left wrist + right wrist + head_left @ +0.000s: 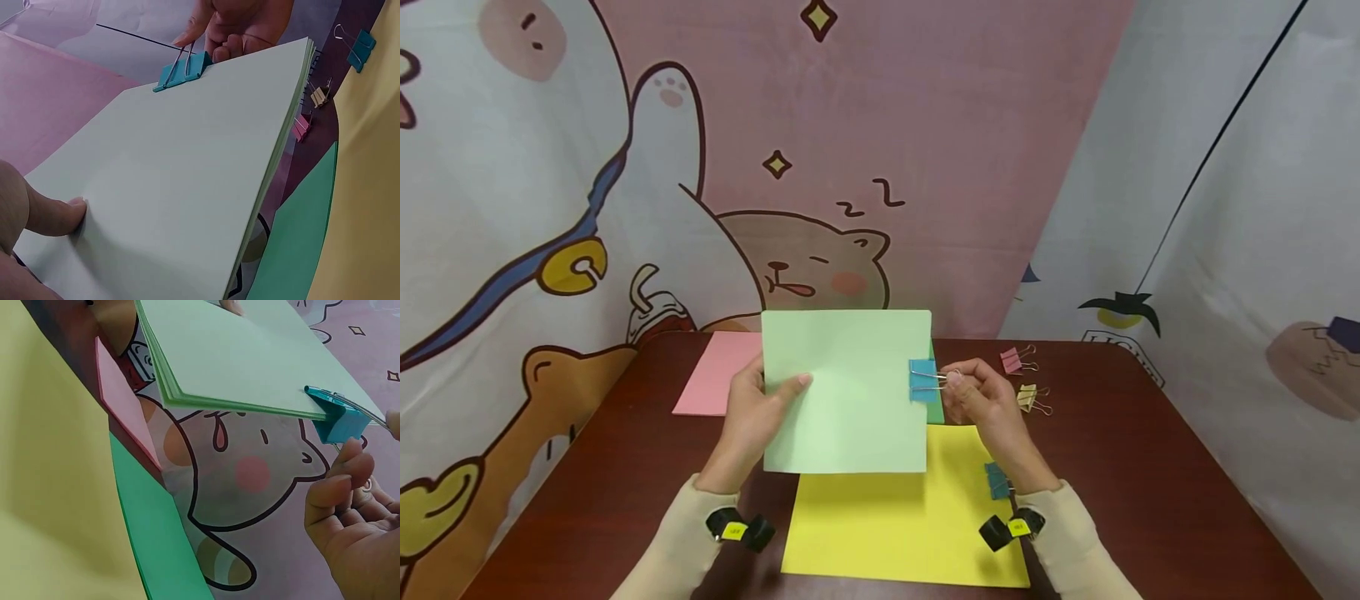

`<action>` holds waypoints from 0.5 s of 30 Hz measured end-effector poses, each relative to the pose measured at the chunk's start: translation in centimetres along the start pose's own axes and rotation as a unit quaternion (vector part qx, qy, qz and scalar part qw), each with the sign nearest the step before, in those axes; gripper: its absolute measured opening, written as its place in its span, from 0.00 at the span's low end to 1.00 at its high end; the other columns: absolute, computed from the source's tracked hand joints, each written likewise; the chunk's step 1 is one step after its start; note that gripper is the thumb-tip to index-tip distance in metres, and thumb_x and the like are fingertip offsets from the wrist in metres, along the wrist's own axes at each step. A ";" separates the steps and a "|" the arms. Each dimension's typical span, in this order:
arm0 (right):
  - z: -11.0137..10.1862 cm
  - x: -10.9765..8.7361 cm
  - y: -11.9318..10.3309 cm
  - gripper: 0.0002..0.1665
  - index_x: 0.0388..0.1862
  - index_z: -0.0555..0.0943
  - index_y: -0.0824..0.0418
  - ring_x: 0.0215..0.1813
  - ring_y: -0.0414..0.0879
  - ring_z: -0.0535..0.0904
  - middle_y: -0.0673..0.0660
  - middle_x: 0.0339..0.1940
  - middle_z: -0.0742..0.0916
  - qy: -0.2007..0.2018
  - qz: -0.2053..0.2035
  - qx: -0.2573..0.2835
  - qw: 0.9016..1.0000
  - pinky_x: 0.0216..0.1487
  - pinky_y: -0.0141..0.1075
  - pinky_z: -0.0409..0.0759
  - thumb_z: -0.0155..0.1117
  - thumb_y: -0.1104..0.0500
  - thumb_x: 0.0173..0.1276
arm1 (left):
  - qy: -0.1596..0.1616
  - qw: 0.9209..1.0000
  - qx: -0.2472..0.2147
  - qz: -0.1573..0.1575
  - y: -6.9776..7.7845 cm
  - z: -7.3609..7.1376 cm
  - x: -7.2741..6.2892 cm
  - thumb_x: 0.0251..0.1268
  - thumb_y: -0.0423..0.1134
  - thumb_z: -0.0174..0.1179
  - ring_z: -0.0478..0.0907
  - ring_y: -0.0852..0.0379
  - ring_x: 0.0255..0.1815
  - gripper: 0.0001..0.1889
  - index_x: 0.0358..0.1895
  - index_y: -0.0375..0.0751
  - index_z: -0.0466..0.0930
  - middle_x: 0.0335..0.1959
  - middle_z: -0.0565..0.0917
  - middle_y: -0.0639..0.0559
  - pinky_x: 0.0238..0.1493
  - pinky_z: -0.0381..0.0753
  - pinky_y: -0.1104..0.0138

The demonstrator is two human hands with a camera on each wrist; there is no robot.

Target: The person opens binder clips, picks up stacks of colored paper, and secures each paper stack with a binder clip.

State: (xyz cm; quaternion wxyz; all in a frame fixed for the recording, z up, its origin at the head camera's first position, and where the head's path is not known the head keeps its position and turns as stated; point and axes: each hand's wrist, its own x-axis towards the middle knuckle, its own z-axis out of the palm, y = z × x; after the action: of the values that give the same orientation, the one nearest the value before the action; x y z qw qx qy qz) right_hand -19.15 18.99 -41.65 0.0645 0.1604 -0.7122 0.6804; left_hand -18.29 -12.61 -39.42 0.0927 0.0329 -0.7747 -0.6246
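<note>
"From the head view, where is the blue clip (917, 382)?"
"On the right edge of my pale green stack (846, 425), its long bar lying along that edge. The wire handles point away from the stack to my right hand (988, 400), the nearer one. My left hand (758, 417) pinches the stack's opposite edge, thumb on its face. Below the stack is the yellow sheet (887, 533)."
"And from your left wrist?"
"The clip sits across the stack's face from my left thumb, at the far edge, with my right hand just beyond."
"Your right wrist?"
"The clip's spine is outside the stack, its mouth over the edge. My right hand pinches the handles. Whether every sheet is inside the mouth, I can't tell."
</note>
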 end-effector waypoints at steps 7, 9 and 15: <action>0.1 0.0 0.1 0.17 0.63 0.77 0.74 0.32 0.41 0.79 0.48 0.34 0.87 -0.006 0.027 0.000 1.000 0.39 0.33 0.85 0.55 0.60 0.91 | 0.000 1.000 0.005 -0.012 -0.2 0.1 0.1 0.81 0.35 0.70 0.91 0.45 0.50 0.25 0.75 0.33 0.79 0.65 0.88 0.30 0.48 0.95 0.52; 0.2 0.1 0.1 0.20 0.63 0.78 0.74 0.33 0.42 0.80 0.49 0.35 0.87 -0.005 0.049 0.008 0.999 0.40 0.33 0.85 0.53 0.57 0.93 | -0.002 1.000 0.009 -0.017 -0.4 0.0 0.2 0.82 0.36 0.70 0.91 0.44 0.51 0.25 0.76 0.33 0.79 0.65 0.88 0.30 0.48 0.95 0.52; 0.3 0.2 0.1 0.22 0.62 0.81 0.73 0.34 0.41 0.81 0.49 0.35 0.88 0.008 0.093 -0.025 0.995 0.40 0.32 0.85 0.55 0.53 0.94 | -0.014 1.000 0.014 -0.018 -0.6 -0.4 0.6 0.82 0.35 0.69 0.91 0.45 0.51 0.25 0.77 0.34 0.79 0.66 0.88 0.30 0.49 0.94 0.52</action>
State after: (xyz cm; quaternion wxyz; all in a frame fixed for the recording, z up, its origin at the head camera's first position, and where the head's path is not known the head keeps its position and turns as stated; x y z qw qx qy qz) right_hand -19.37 18.70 -41.70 0.0108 0.0861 -0.7404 0.6666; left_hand -18.89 -13.28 -39.87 0.0696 0.0393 -0.7838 -0.6158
